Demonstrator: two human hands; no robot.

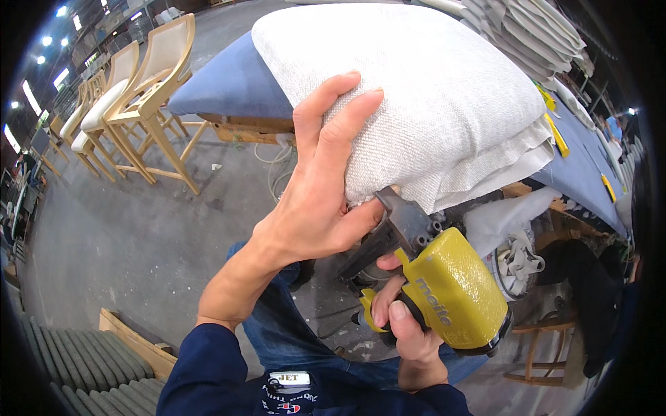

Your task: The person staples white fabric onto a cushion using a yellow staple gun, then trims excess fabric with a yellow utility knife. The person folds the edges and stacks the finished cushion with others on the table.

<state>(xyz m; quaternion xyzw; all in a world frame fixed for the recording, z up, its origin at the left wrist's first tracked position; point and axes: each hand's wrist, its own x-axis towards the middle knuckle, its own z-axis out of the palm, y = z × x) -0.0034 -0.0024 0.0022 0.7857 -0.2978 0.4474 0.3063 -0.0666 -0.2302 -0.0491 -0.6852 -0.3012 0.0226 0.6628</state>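
My left hand (316,184) grips the near left edge of a white fabric-covered seat pad (416,83). Two of its fingers stretch over the top, while the thumb folds the fabric in along the edge. In my right hand (409,326) is a yellow and black staple gun (458,291), my fingers wrapped round its handle. The gun's black nose meets the fabric edge right beside my left thumb. Loose layers of fabric hang from the pad's right side. Beneath the pad lies a blue-covered work surface (232,80); the pad's underside is hidden.
Wooden chairs with pale seats (152,90) stand at the far left. Stacked grey padded pieces (97,353) lie at lower left. At right are yellow-handled tools (558,135), a container of fabric scraps (517,263) and a wooden stool (548,347). A pale hose (274,170) trails on the floor.
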